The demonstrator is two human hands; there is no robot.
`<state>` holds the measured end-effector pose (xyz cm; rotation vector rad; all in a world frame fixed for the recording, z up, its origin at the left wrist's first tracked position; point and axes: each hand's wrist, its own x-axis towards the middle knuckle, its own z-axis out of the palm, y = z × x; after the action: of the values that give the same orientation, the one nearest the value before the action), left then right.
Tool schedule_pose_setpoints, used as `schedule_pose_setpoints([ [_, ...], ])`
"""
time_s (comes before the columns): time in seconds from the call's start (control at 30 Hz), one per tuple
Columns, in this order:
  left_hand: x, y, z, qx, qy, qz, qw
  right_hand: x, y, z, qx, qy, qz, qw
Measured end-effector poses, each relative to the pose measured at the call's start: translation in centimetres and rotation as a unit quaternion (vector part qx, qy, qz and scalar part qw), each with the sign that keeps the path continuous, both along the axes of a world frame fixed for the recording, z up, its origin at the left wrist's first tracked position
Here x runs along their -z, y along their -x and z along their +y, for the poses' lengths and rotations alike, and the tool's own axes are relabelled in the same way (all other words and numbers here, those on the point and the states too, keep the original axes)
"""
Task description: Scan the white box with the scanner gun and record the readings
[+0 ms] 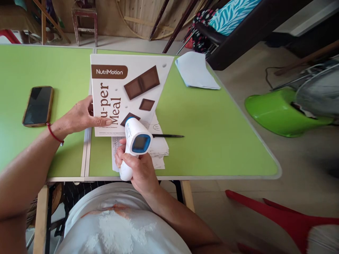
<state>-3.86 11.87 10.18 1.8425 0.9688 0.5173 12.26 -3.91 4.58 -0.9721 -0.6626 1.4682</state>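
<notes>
My left hand [86, 116] grips the left edge of a white NutriMotion box [141, 86] printed with brown chocolate pieces, thumb on its front and the other fingers partly hidden behind. In my right hand [139, 164] is a white infrared thermometer [134, 132] with a blue-framed screen, its fingers wrapped round the handle. The thermometer's head overlaps the lower part of the box from my viewpoint; whether they touch I cannot tell. Beneath them lie written papers [159, 150], partly covered, with a dark pen [171, 135] resting on top and jutting right.
A phone [39, 106] in a brown case lies left on the green table [212, 141]. Folded white paper [194, 70] sits at the far right edge. Beyond are a wooden stool [84, 19], a green plastic object [275, 111] and a red chair [286, 215].
</notes>
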Motion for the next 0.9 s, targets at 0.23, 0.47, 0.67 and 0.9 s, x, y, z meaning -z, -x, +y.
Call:
schedule_pose_setpoints([
  [0.23,0.2,0.4,0.2,0.025,-0.012,-0.006,1.0,0.0,0.0,0.0,-0.003,0.003,-0.007,1.0],
  [0.47,-0.9,0.1,-0.1,0.031,-0.038,0.048,0.998,0.3,-0.1,0.0,-0.011,-0.026,-0.01,1.0],
  [0.67,-1.3,0.2,-0.4,0.025,-0.025,0.08,0.996,-0.4,-1.5,-0.5,0.017,-0.066,-0.135,0.989],
  [0.9,-1.0,0.4,-0.2,-0.013,0.017,0.032,0.999,-3.1,-11.7,1.9,0.19,-0.177,-0.57,0.779],
])
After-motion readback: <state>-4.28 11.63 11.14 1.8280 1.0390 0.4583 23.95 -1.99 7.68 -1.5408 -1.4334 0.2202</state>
